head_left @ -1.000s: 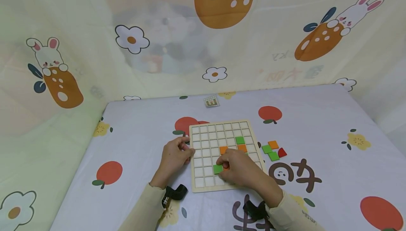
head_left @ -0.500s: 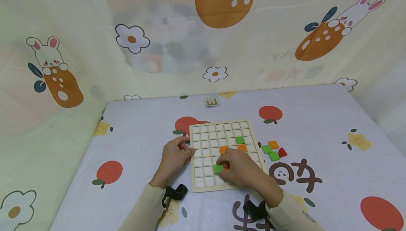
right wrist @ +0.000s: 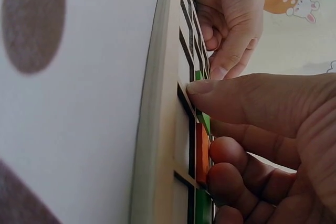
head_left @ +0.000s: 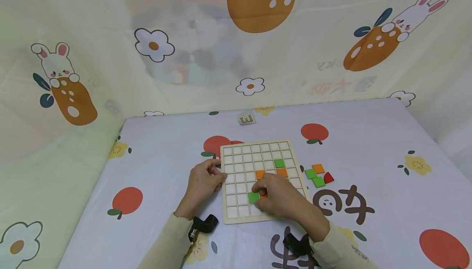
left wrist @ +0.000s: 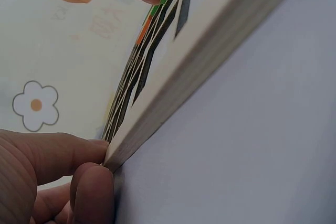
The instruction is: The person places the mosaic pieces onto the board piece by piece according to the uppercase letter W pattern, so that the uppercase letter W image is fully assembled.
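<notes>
A square wooden grid board (head_left: 241, 220) lies on the table. My left hand (head_left: 203, 182) holds its left edge; the left wrist view shows thumb and finger meeting at the wooden rim (left wrist: 173, 77). Over the lower middle cells, my right hand (head_left: 278, 195) pinches a green tile (head_left: 253, 197) between thumb and index finger. In the right wrist view the thumb (right wrist: 210, 95) lies against that tile, and an orange tile (right wrist: 202, 153) stands just beside it, under the curled fingers. Another green tile (head_left: 279, 163) and orange tiles (head_left: 259, 174) sit in cells farther back. My right hand hides several cells.
Right of the board lie loose pieces: an orange tile (head_left: 318, 168), green tiles (head_left: 318, 182) and a red rounded piece (head_left: 328, 177). A small patterned packet (head_left: 246, 117) is near the back edge. A patterned curtain (head_left: 184, 88) stands behind the white printed tablecloth (head_left: 166, 146).
</notes>
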Motion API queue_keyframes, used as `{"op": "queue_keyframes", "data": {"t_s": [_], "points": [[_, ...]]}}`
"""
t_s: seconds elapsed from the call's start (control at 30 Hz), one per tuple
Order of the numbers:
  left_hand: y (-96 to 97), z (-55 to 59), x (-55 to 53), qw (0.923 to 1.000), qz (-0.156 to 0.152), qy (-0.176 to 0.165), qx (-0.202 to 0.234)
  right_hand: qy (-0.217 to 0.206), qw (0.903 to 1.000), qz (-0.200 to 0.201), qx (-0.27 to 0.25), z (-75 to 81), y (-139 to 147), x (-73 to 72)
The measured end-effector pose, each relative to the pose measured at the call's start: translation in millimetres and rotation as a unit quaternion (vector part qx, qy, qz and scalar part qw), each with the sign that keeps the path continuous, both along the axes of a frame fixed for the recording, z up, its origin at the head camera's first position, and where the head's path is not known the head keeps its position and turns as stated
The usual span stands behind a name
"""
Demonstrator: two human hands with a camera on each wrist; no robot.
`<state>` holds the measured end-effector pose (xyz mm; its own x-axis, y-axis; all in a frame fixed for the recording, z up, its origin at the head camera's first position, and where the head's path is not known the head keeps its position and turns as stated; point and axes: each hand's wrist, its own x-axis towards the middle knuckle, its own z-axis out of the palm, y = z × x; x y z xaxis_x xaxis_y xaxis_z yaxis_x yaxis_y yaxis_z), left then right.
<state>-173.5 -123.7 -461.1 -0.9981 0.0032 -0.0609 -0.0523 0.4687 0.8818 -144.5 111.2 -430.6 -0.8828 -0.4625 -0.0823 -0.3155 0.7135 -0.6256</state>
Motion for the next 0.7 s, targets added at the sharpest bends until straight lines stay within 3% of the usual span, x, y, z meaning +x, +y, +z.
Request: {"op": "queue_keyframes", "data": {"t_s": [0.27,0.7], "points": [[1.0,0.8,0.4,1.0000,0.003,-0.006,0.004,0.001,1.0000,-0.003,-0.001,2.1,2.5,2.0],[0.7,0.4,0.3,1.0000,0.002,-0.005,0.001,0.034,0.9975,-0.062,-0.002,6.7,25.7,-0.2]]}}
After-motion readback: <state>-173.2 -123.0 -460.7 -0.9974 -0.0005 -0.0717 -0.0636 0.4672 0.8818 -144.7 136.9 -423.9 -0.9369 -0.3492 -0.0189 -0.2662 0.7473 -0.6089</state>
